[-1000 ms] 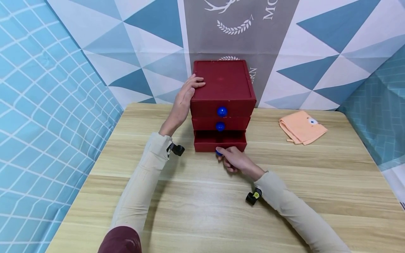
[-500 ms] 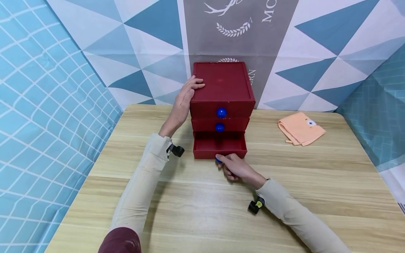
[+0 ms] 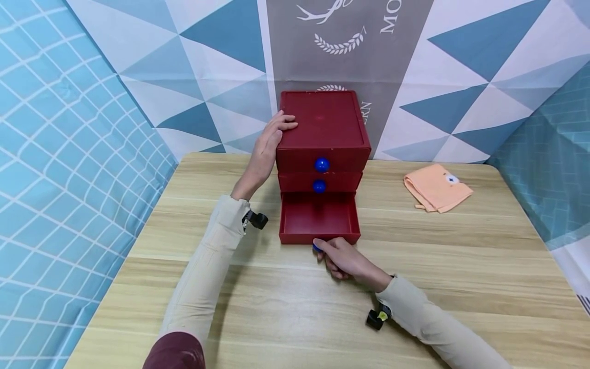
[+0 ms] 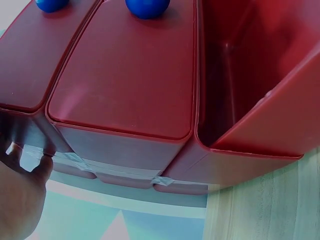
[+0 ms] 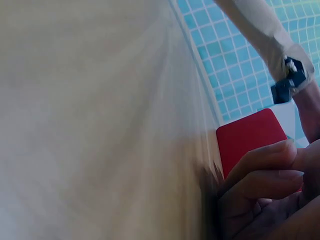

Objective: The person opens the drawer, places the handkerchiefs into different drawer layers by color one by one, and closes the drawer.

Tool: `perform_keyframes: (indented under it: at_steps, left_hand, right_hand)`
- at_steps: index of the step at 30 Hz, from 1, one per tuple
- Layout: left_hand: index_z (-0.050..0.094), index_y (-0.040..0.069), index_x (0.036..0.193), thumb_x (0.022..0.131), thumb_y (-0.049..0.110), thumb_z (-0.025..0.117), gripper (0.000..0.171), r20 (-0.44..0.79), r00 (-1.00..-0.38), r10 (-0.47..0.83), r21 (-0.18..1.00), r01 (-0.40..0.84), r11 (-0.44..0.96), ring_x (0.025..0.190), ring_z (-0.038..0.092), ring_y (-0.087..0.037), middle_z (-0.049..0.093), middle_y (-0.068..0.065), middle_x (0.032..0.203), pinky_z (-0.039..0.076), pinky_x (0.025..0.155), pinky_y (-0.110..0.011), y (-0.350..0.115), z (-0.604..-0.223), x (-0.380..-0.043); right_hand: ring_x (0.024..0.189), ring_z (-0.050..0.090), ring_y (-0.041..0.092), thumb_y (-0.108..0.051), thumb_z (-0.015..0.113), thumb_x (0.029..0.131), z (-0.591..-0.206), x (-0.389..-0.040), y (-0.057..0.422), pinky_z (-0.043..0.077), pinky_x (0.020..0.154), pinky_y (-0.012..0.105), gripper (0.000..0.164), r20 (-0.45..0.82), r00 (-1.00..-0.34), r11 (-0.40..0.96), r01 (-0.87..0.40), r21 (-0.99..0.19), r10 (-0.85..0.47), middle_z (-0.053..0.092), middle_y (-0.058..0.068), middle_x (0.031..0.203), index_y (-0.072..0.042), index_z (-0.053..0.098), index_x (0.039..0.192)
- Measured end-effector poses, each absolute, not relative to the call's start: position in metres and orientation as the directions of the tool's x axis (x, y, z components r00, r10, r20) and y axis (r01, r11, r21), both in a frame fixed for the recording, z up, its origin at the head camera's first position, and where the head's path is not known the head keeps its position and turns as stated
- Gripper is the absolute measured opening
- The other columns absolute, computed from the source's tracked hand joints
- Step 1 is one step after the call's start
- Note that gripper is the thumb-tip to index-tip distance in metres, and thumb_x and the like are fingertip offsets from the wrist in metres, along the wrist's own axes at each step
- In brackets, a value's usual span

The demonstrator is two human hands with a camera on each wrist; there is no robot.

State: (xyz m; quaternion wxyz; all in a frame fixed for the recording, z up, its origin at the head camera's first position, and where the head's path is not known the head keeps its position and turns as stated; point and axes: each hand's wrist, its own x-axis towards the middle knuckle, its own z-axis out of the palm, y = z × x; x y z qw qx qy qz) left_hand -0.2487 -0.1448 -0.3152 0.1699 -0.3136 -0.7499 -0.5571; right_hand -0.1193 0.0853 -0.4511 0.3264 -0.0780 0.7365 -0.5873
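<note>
A dark red chest of drawers (image 3: 322, 120) stands against the wall, with blue round knobs on its upper drawer (image 3: 295, 160) and middle drawer (image 3: 295, 182), both pushed in. The bottom drawer (image 3: 295, 239) is pulled well out, and its inside shows bare. My right hand (image 3: 348, 257) pinches that drawer's blue knob (image 3: 316, 247) between thumb and fingers; in the right wrist view the curled fingers (image 5: 265, 172) hide the knob. My left hand (image 3: 266, 148) rests on the chest's top left edge, its fingers extended over the top. The left wrist view shows it beside the chest.
A folded orange cloth (image 3: 438, 188) with an eye pattern lies on the wooden table (image 3: 276, 307), to the right of the chest. Patterned wall covering (image 3: 221, 51) rises directly behind, with blue tiled covering (image 3: 69, 179) on the left.
The bottom drawer has slid farther out toward me, along with my right hand on its knob. My left hand has stayed on the chest.
</note>
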Motion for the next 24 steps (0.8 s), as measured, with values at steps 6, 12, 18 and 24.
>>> perform_keyframes:
  at_steps: [6, 12, 18, 24]
  left_hand:
    - [0.055, -0.013, 0.132, 0.104, 0.004, 0.03, 0.04, 0.599, -0.752, 0.276, 0.736, 0.652, 0.183, 0.151, 0.017, -0.033, 0.043, -0.027, 0.146, 0.013, 0.121, -0.029, -0.145, -0.315, -0.248]
    - [0.055, -0.011, 0.132, 0.105, 0.006, 0.03, 0.041, 0.587, -0.762, 0.274, 0.744, 0.641, 0.187, 0.151, 0.016, -0.034, 0.043, -0.025, 0.147, 0.012, 0.121, -0.028, -0.146, -0.315, -0.248]
    - [0.055, -0.013, 0.131, 0.104, 0.005, 0.031, 0.041, 0.598, -0.754, 0.272, 0.736, 0.651, 0.185, 0.151, 0.017, -0.033, 0.044, -0.026, 0.146, 0.012, 0.121, -0.028, -0.144, -0.315, -0.248]
    - [0.055, -0.013, 0.132, 0.104, 0.006, 0.03, 0.041, 0.6, -0.753, 0.27, 0.738, 0.651, 0.176, 0.151, 0.017, -0.032, 0.043, -0.026, 0.146, 0.012, 0.121, -0.027, -0.143, -0.316, -0.249]
  right_hand:
    - [0.037, 0.036, 0.011, -0.053, 0.049, 0.101, -0.453, -0.103, 0.085, 0.033, 0.037, 0.023, 0.059, -0.383, -0.764, 0.288, 0.266, -0.92, -0.519, 0.039, -0.001, 0.05, 0.004, 0.059, 0.088]
    - [0.035, 0.035, 0.011, -0.054, 0.048, 0.1, -0.453, -0.092, 0.086, 0.034, 0.036, 0.023, 0.06, -0.381, -0.753, 0.286, 0.262, -0.922, -0.537, 0.039, 0.0, 0.049, 0.004, 0.058, 0.089]
    - [0.035, 0.037, 0.01, -0.054, 0.046, 0.101, -0.454, -0.085, 0.086, 0.034, 0.036, 0.022, 0.061, -0.388, -0.755, 0.279, 0.277, -0.919, -0.528, 0.039, -0.002, 0.048, 0.004, 0.059, 0.09]
    - [0.035, 0.03, 0.008, -0.054, 0.044, 0.102, -0.454, -0.078, 0.087, 0.029, 0.036, 0.021, 0.062, -0.394, -0.732, 0.274, 0.286, -0.918, -0.555, 0.033, -0.005, 0.046, 0.005, 0.06, 0.089]
